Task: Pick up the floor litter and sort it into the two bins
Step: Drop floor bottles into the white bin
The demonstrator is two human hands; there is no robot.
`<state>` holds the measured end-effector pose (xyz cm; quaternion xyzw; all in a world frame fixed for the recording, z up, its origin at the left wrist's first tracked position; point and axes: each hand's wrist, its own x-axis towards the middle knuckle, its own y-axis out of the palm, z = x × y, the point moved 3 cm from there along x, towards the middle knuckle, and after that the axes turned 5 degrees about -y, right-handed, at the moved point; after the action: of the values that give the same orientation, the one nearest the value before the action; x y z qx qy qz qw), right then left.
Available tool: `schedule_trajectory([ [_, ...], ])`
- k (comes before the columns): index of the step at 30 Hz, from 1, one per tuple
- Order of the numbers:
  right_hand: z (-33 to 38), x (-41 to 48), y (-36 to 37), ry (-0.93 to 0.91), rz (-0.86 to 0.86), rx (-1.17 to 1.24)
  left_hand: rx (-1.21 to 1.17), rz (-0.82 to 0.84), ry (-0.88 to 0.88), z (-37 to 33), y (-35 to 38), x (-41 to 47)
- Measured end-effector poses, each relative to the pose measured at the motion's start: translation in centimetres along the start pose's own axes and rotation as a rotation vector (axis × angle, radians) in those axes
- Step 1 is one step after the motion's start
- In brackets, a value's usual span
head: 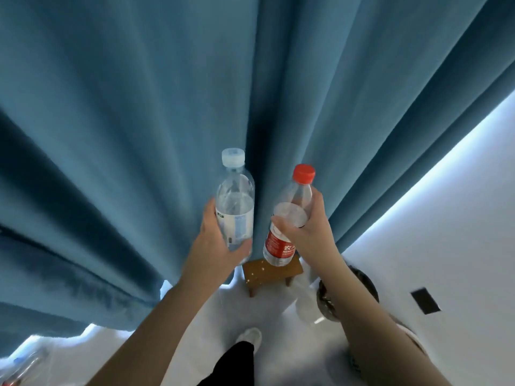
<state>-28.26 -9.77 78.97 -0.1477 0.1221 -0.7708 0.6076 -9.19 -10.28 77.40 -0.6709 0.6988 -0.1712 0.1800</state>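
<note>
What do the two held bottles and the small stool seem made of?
White-capped bottle, in the left hand: clear glossy plastic, see-through with highlights. Red-capped bottle, in the right hand: the same, with a red printed label. Stool: likely wood, matte brown, pale specks.

White floor (273, 313); small wooden stool (271, 270) stands on it; shoe (250, 337) nearby.

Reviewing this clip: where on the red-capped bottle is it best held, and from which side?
Grip the red-capped bottle round its clear middle, just above the red label, coming from its right as the right hand does. The body is a narrow, nearly upright cylinder that a hand wraps easily; the cap looks too small for a firm hold.
</note>
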Motion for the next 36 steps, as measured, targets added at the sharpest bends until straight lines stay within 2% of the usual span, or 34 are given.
schedule_trajectory([
  [5, -2.9, 2.1, -6.5, 0.067, -0.128, -0.031, 0.060, 0.146, 0.052, -2.2, 7.5, 4.3],
  [11, -6.8, 3.1, -16.9, 0.159, -0.410, -0.054, 0.126, 0.357, 0.226, -7.9, 18.2, 8.5],
  [16, -11.7, -0.3, -23.5, 0.300, -0.687, -0.046, 0.144, 0.567, 0.363, -12.9, 27.0, 8.9],
  [20, -15.9, -3.7, -28.0, 0.404, -0.839, 0.036, 0.147, 0.677, 0.380, -14.9, 34.0, 6.9],
  [29, -28.1, -10.9, -38.1, 0.636, -0.880, 0.135, 0.241, 0.906, 0.224, -13.6, 49.4, 0.2],
  [32, -34.2, -13.7, -40.1, 0.775, -0.875, 0.175, 0.284, 1.043, 0.143, -10.8, 55.2, -1.9],
  [36, -44.6, -17.7, -39.3, 1.037, -0.805, 0.273, 0.394, 1.172, 0.063, -4.0, 62.6, -4.1],
])
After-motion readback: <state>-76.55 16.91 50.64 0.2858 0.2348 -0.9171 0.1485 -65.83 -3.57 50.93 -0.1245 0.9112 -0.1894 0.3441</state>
